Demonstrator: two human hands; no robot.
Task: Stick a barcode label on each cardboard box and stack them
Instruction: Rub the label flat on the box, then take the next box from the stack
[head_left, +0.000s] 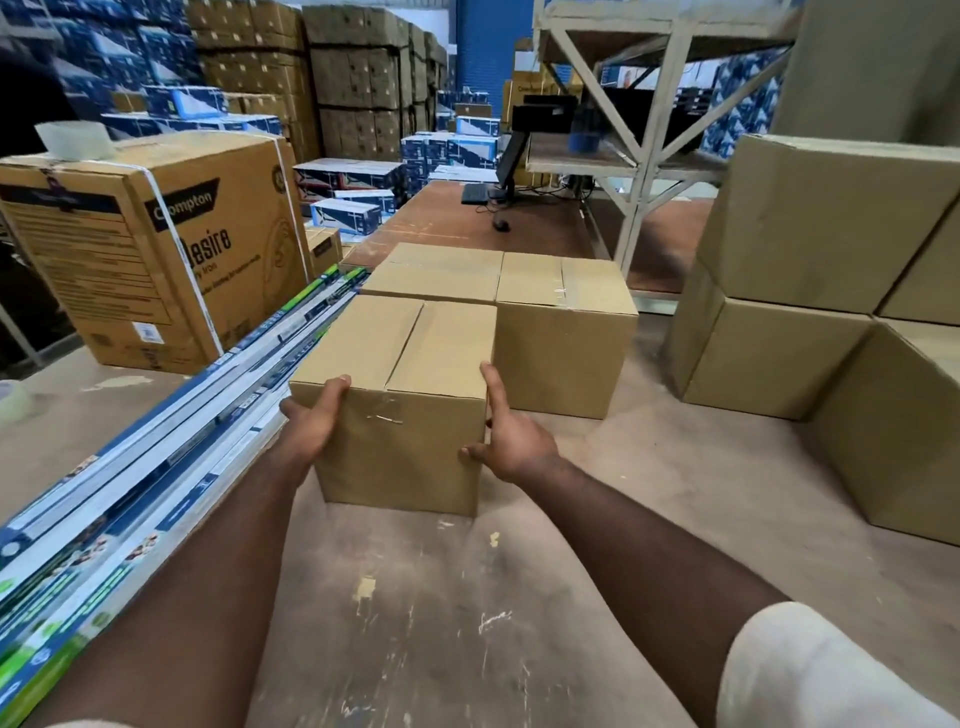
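the big brown work table (395, 613) is being used as the floor for the job, and it is being shared by many things. on the right, a pile of big plain boxes (810, 291) is being kept in a stack. on the left, a large printed crompton box (156, 249) is standing, with a roll of tape (75, 139) lying on its top. beside it, long flat packs in blue, white and green (171, 415) are being kept in a leaning row.

in the middle, three small cardboard boxes are sitting close together. two of them, the back left box (441, 278) and the back right box (563, 332), are touching each other. the front box (400, 395) is standing just in front of them, touching the long packs on its left.

the front box is being held from both sides. the left hand (311, 421) is being wrapped around the near left corner, with fingers curled over the top edge. the right hand (511, 441) is being pressed flat against the right side, with a finger pointing up along the edge.

no barcode label is being seen on any of the three small boxes, and none is being seen on the table.

the step in hand seems to be pulling or lifting the front box into place. next, a label is probably being needed, and a flat, clean face of the box should be turned up for it.
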